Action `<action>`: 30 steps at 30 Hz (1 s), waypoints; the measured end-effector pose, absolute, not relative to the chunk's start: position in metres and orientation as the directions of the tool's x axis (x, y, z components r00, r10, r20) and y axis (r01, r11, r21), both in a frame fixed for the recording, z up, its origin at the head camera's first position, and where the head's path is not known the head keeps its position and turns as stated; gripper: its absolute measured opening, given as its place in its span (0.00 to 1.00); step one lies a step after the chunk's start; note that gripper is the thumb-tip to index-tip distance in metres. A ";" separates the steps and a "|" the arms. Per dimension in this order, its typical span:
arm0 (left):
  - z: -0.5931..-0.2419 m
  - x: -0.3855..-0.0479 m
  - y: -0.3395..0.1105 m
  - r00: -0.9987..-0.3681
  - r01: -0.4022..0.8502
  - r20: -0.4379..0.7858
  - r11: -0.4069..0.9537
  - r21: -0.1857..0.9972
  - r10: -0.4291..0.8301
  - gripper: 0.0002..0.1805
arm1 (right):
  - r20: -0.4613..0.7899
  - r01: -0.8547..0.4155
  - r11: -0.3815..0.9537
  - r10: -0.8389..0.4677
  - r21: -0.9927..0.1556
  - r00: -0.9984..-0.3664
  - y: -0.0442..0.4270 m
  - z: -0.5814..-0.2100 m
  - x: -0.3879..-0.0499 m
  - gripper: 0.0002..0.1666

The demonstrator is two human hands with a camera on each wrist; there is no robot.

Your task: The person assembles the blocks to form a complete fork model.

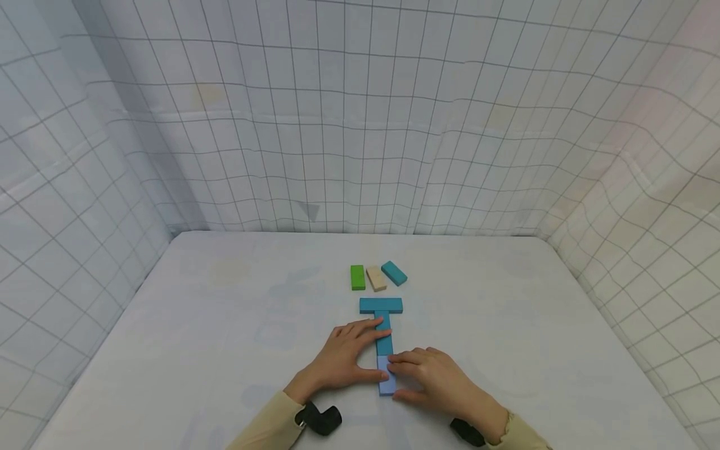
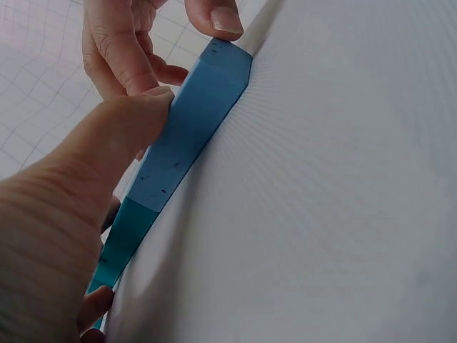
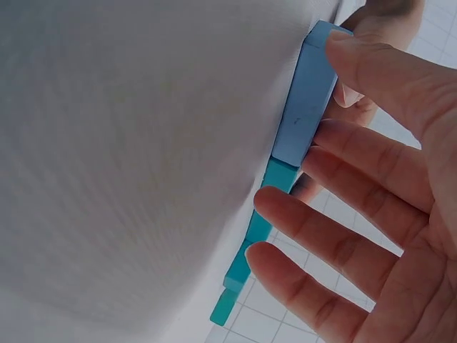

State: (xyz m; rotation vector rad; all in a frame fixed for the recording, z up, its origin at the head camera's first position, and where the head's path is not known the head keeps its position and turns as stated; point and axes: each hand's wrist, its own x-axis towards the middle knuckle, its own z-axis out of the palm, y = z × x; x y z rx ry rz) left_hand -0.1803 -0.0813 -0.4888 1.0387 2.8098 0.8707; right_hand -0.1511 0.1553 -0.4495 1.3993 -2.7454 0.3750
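A light-blue block [image 1: 387,386] lies flat on the white table, end to end with a teal block [image 1: 384,345]. Another teal block [image 1: 380,305] lies crosswise at the far end, so the three form a T. My left hand [image 1: 344,357] spreads over the stem from the left: its thumb touches the light-blue block and its fingertips rest on the teal one. From the right side, my right hand [image 1: 434,379] touches the light-blue block with extended fingers, while its thumb [image 3: 357,53] presses by the near end. Fingers partly hide the stem.
Beyond the T lie a green block [image 1: 357,277], a cream block [image 1: 376,279] and a tilted teal block [image 1: 394,273]. White grid-patterned curtains [image 1: 360,137] hang behind the table and at both sides. Black straps [image 1: 323,420] sit at the wrists.
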 end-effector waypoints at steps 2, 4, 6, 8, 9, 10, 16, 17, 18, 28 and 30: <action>-0.489 -0.181 -0.082 -0.780 0.591 0.164 0.624 0.512 0.604 0.42 | 0.151 -0.804 0.561 -0.793 -0.195 -0.590 0.155 -0.451 -0.151 0.25; -0.488 -0.181 -0.082 -0.780 0.591 0.164 0.626 0.509 0.603 0.42 | 0.160 -0.807 0.557 -0.794 -0.195 -0.587 0.155 -0.451 -0.152 0.25; -0.488 -0.181 -0.082 -0.780 0.592 0.165 0.627 0.507 0.604 0.42 | 0.168 -0.809 0.555 -0.794 -0.191 -0.584 0.155 -0.452 -0.152 0.25; -0.488 -0.181 -0.083 -0.779 0.593 0.165 0.627 0.505 0.604 0.42 | 0.178 -0.814 0.551 -0.796 -0.184 -0.579 0.155 -0.452 -0.152 0.25; -0.487 -0.181 -0.083 -0.779 0.593 0.166 0.626 0.505 0.604 0.42 | 0.180 -0.815 0.550 -0.796 -0.182 -0.578 0.155 -0.453 -0.153 0.25; -0.487 -0.181 -0.083 -0.779 0.594 0.168 0.626 0.505 0.604 0.42 | 0.181 -0.816 0.549 -0.797 -0.179 -0.576 0.155 -0.453 -0.153 0.25; -0.489 -0.181 -0.083 -0.777 0.601 0.183 0.624 0.499 0.602 0.42 | 0.174 -0.834 0.510 -0.820 -0.210 -0.545 0.156 -0.450 -0.156 0.25; -0.490 -0.181 -0.083 -0.777 0.602 0.187 0.623 0.498 0.601 0.42 | 0.174 -0.839 0.494 -0.827 -0.228 -0.535 0.157 -0.449 -0.158 0.24; -0.490 -0.181 -0.082 -0.777 0.603 0.189 0.623 0.498 0.600 0.42 | 0.173 -0.841 0.479 -0.833 -0.251 -0.526 0.157 -0.448 -0.161 0.24; -0.492 -0.182 -0.080 -0.792 0.583 0.168 0.644 0.495 0.587 0.42 | 0.240 -0.724 0.412 -0.754 -0.553 -0.612 0.166 -0.439 -0.220 0.10; -0.492 -0.182 -0.079 -0.796 0.576 0.155 0.652 0.492 0.585 0.42 | 0.278 -0.713 0.419 -0.716 -0.563 -0.640 0.165 -0.439 -0.237 0.09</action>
